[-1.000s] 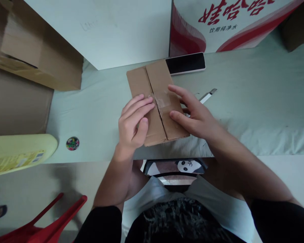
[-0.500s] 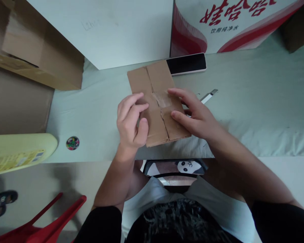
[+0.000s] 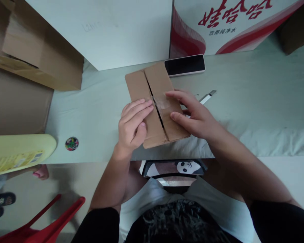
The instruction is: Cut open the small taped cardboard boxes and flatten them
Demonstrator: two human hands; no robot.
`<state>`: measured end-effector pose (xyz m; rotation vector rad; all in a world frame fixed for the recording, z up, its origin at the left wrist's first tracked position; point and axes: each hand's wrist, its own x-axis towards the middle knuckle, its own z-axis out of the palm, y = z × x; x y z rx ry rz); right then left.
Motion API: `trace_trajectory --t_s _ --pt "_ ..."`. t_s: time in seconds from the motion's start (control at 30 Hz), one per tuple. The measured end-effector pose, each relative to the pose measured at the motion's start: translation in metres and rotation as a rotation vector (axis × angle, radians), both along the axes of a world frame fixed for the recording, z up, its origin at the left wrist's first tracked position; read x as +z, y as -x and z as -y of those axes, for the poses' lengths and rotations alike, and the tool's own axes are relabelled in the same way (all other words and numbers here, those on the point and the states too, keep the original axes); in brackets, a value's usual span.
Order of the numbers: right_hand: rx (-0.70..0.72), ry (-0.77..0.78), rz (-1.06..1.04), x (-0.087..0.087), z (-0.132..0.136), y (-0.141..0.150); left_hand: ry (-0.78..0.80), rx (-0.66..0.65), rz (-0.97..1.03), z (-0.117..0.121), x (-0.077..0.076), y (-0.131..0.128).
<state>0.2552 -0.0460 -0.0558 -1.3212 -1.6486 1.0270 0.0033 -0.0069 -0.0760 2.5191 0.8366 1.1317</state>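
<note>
A small brown cardboard box (image 3: 152, 81) lies at a slant on the cloth-covered table. Down the middle of its top runs a dark gap between two flaps, with torn clear tape (image 3: 163, 103) beside it. My left hand (image 3: 133, 125) rests on the left flap, fingers stretched out flat and fingertips at the gap. On the right, my right hand (image 3: 192, 113) grips the box's edge, thumb and index finger on top, the other fingers partly hidden down the side. A utility knife (image 3: 207, 97) with its blade out lies just beyond that hand, partly covered by it.
A smartphone (image 3: 184, 65) touches the box's far end. Behind stand a white box (image 3: 116, 33) and a red-and-white carton (image 3: 228, 40). To the left are large cardboard boxes (image 3: 58, 57), a yellow bottle (image 3: 22, 150) and a round sticker (image 3: 71, 143). Another person's hand (image 3: 42, 172) shows lower left.
My left fingers have come down flat onto the left flap. The seam between the flaps has widened into a dark gap. Another person's hand has appeared at lower left.
</note>
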Motion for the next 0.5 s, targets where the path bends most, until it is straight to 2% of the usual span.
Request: trace_trajectory --t_s 0.1,0.17,0.23,0.33,0.4,0.5 --pt "-0.16 -0.012 0.061 -0.004 -0.002 -0.013 -0.041 0.038 0.073 0.001 -0.005 -0.002" --pt "-0.343 0.046 0.255 -0.008 -0.002 -0.031 -0.043 0.071 0.088 0.001 -0.007 -0.004" --pt "-0.439 0.162 0.543 -0.014 0.0 -0.051 -0.031 0.089 0.072 0.001 -0.008 -0.006" --pt "-0.341 0.316 0.856 -0.026 0.002 -0.074 -0.01 0.092 0.055 0.002 -0.008 -0.009" --pt "-0.273 0.349 0.927 -0.033 0.001 -0.081 -0.01 0.075 0.079 0.001 -0.01 -0.012" --pt "-0.259 0.352 0.968 -0.038 -0.003 -0.084 -0.004 0.045 0.152 0.001 -0.012 -0.015"
